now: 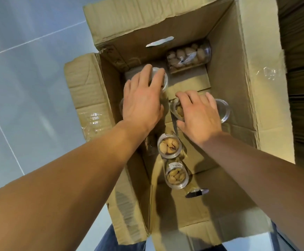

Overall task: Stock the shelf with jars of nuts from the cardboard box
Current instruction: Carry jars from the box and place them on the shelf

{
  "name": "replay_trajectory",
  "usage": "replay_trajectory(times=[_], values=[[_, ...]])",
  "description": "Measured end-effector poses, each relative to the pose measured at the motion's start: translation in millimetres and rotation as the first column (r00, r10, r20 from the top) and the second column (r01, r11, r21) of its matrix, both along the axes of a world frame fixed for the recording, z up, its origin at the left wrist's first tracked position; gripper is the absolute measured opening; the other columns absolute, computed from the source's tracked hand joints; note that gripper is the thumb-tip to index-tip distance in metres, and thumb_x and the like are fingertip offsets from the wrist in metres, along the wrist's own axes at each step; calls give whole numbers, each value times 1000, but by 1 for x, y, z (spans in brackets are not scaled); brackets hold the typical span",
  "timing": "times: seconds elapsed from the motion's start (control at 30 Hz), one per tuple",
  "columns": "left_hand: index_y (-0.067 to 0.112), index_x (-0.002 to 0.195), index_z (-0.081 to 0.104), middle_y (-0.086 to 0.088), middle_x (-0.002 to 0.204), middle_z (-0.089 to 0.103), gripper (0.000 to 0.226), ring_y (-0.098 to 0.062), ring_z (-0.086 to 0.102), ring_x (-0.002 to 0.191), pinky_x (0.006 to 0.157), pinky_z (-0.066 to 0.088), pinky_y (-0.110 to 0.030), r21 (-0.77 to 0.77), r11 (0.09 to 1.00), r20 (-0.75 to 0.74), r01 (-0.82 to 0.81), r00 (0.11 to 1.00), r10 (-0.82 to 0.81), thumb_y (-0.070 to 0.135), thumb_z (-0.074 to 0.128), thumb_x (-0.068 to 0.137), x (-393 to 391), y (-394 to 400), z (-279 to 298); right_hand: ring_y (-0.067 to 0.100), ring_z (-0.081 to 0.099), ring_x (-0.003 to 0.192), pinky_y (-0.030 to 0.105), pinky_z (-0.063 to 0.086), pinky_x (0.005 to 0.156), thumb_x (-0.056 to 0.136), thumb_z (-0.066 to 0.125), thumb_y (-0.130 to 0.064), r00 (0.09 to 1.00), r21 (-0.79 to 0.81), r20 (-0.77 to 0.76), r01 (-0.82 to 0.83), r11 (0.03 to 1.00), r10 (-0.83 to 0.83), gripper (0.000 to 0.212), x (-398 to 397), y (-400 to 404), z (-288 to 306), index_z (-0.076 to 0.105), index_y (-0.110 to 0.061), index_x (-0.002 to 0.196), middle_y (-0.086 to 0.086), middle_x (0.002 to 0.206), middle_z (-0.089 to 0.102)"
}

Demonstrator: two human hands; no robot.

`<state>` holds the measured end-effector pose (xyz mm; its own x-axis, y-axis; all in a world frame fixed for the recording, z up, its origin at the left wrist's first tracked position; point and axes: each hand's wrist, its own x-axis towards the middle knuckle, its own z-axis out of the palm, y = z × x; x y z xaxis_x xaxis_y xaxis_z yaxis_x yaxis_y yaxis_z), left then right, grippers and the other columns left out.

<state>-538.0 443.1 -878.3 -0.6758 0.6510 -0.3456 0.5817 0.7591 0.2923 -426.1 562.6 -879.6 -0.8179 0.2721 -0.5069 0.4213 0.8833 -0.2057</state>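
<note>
Jars of nuts sit inside the open cardboard box (229, 73), and I have both hands down in it. My left hand (144, 100) lies over an upright clear jar (163, 81), fingers spread across its lid and rim; the fingers look fairly straight, so I read this grip as released, resting on the lid rather than closed round it, though the palm hides most of the jar. My right hand (198, 113) is draped over another jar of nuts (177, 109), its fingertips on the far rim and thumb at the near side; the fingers bend only slightly, so I call that grip loose, touching and not clenched. Just right of this hand a clear jar rim (223, 110) shows past the little finger. Beyond the right hand, against the far wall of the box, one jar (189, 55) lies on its side, nuts showing through its wall. Nearer to me than both hands, between my forearms, two more jars stand upright one behind the other: the nearer-to-hand one (169, 145) with nuts visible through the lid, and the closer one (176, 175) carrying a small white label I cannot read. The box flaps are folded outward, and it stands on a pale tiled floor (20, 60).
</note>
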Motion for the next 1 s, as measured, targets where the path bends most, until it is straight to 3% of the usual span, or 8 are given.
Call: replay_trajectory(times=[0.2, 0.3, 0.4, 0.57, 0.77, 1.0], values=[[24, 136, 37, -13, 132, 38, 74, -32, 47, 113, 94, 47, -43, -34, 999, 26, 15, 1000, -14, 17, 77, 75, -9, 10, 1, 27, 47, 124, 43, 23, 116, 80, 72, -24, 998, -39, 11, 65, 997, -65, 70, -1, 4, 11, 39, -21, 141, 2, 136, 46], [24, 137, 38, -11, 138, 33, 75, -32, 42, 121, 95, 49, -42, 0, 998, 91, -56, 994, 56, 10, 76, 75, -11, 5, 13, 27, 46, 120, 41, 38, 103, 81, 71, -23, 990, -103, -13, 139, 985, -141, 69, -5, 5, 31, 38, -22, 142, 2, 137, 43], [24, 140, 37, -8, 142, 34, 76, -30, 40, 124, 99, 45, -37, 57, 994, 135, -90, 988, 82, 14, 77, 76, -10, -4, 50, 26, 47, 120, 39, 41, 98, 81, 73, -21, 982, -127, -41, 180, 975, -187, 68, -4, 5, 64, 40, -21, 141, 1, 137, 43], [20, 142, 41, -8, 135, 45, 82, -30, 47, 119, 99, 43, -38, 108, 986, 188, -126, 977, 105, 18, 79, 70, -20, -24, 152, 25, 44, 124, 40, 42, 101, 81, 73, -21, 967, -140, -54, 240, 961, -249, 69, -4, -3, 160, 39, -23, 142, -1, 140, 41], [22, 142, 43, -4, 133, 46, 78, -27, 52, 114, 92, 45, -33, 133, 971, 204, -197, 964, 168, 21, 78, 73, -27, -65, 308, 25, 48, 119, 38, 44, 96, 79, 74, -22, 975, -123, -117, 177, 976, -191, 71, -12, -21, 314, 39, -24, 141, -2, 138, 41], [22, 141, 43, -3, 135, 44, 75, -23, 49, 116, 86, 35, -19, 165, 892, 187, -421, 901, 391, 15, 77, 75, 7, -133, 475, 27, 50, 119, 36, 45, 93, 78, 76, -21, 979, -148, -203, -25, 989, -5, 71, -9, -61, 479, 42, -22, 140, 0, 137, 44]])
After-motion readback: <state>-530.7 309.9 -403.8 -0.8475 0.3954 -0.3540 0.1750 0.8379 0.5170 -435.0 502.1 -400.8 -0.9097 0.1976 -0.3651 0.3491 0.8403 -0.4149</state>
